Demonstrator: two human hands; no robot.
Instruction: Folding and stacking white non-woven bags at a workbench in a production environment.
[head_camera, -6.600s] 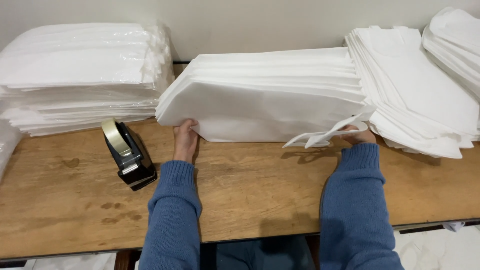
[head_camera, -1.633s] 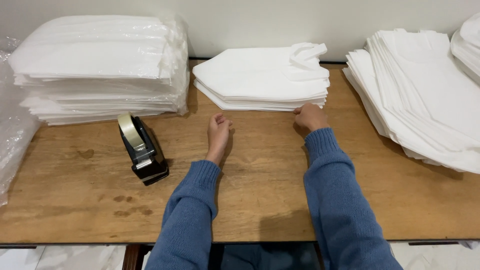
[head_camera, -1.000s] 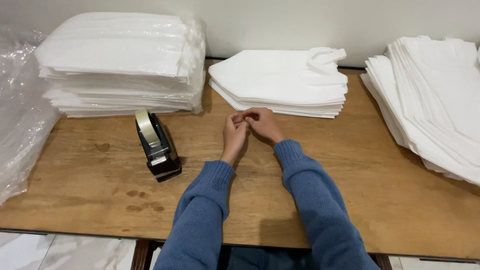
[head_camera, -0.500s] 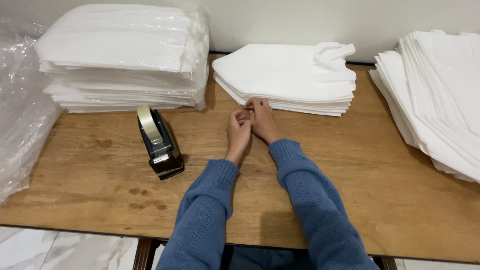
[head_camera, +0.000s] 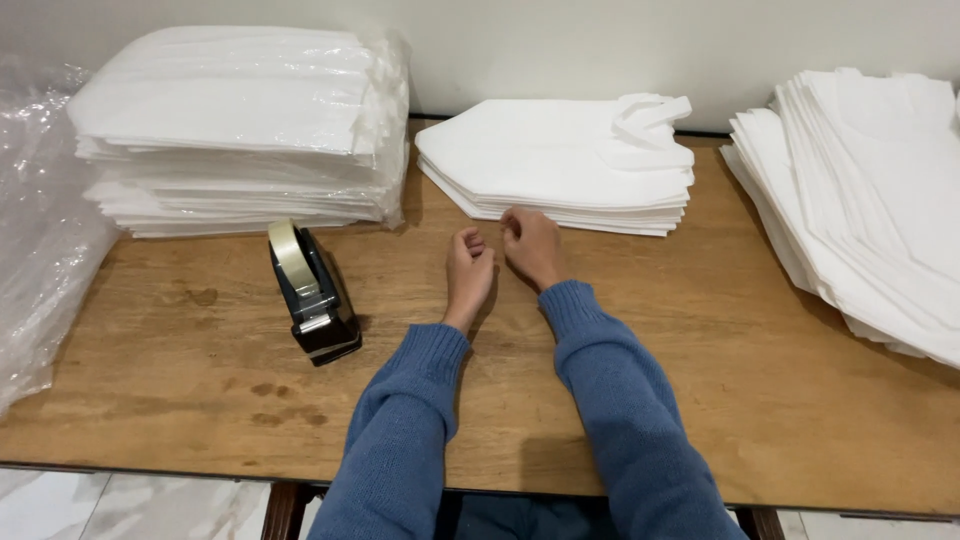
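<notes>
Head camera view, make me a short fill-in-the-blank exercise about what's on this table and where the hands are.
1. The tape dispenser stands on the wooden table, to the ____ of the left hand.
2. The right hand rests just in front of the middle stack of ____ folded sheets.
3. The stack at the far left is wrapped in clear ____.
4. Both sleeves are ____.

Missing words: left; white; plastic; blue

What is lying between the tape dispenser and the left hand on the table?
Nothing: in the head view only bare wooden table separates the tape dispenser from the left hand.
</notes>
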